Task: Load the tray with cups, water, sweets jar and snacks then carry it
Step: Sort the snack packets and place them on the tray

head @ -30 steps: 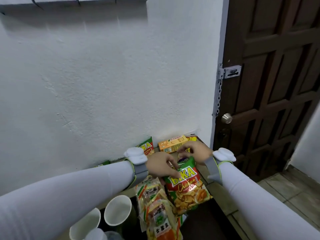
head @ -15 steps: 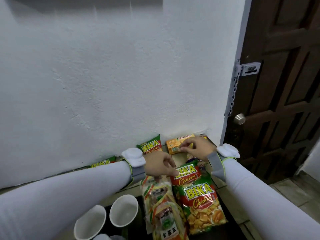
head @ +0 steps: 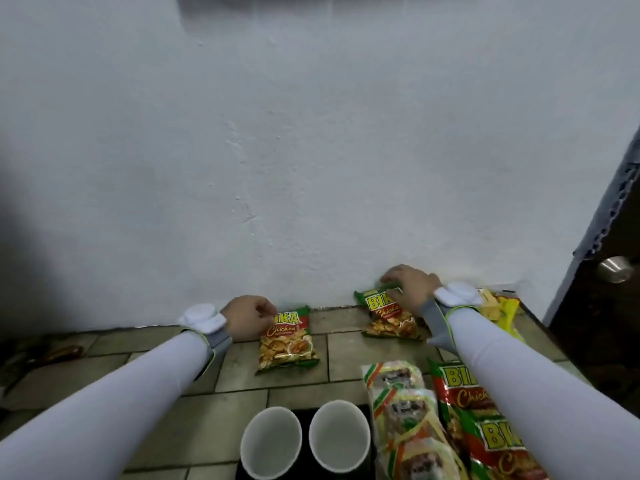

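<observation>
Two white cups (head: 270, 441) (head: 339, 434) stand in a dark tray (head: 306, 415) at the bottom edge, with clear sweet packets (head: 405, 414) and red Bika chip bags (head: 464, 407) beside them on the right. On the tiled counter by the wall, my left hand (head: 247, 317) pinches the top corner of a Bika chip bag (head: 287, 342). Further right, my right hand (head: 410, 287) grips the top of a second Bika chip bag (head: 386, 320). Both bags lie flat on the tiles.
A white wall (head: 277, 150) rises straight behind the counter. Yellow snack packs (head: 498, 308) lie at the counter's right end. A dark door with a round knob (head: 614, 269) stands at the far right. Dark clutter (head: 52, 351) sits on the left.
The view swung left. My left hand moved left onto a chip bag by the wall. My right hand left the orange box and took hold of another chip bag.
</observation>
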Demonstrator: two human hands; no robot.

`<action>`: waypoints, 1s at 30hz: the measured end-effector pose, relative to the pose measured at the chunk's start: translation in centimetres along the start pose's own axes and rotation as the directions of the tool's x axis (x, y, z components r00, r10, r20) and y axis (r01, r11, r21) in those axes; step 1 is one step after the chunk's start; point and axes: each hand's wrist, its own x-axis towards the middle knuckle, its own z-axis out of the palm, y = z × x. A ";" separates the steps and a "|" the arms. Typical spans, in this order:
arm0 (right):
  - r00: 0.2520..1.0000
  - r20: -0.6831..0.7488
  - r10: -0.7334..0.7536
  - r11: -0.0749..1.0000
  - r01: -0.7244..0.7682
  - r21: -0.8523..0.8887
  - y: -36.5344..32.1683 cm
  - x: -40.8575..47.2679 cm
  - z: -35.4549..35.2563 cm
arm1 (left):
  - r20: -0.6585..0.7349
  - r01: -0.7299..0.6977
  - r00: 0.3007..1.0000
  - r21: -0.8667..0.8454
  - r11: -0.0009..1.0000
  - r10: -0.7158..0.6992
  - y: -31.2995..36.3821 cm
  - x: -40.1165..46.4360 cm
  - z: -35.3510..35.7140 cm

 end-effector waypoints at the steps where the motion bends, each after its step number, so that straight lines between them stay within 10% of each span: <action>1: 1.000 0.002 0.012 0.999 -0.012 -0.041 -0.4 0.6 0.3 | -0.010 0.010 1.000 0.018 1.000 -0.010 -0.3 0.4 0.2; 14: 0.993 -0.083 0.087 0.993 -0.093 -0.072 0.7 1.0 2.2 | 0.042 0.006 0.999 0.213 0.977 -0.015 1.3 3.7 3.3; 30: 0.913 -0.380 0.150 0.958 -0.039 0.284 2.2 -13.4 -9.8 | -0.320 -0.173 0.928 0.090 0.981 0.193 11.0 -6.7 -4.4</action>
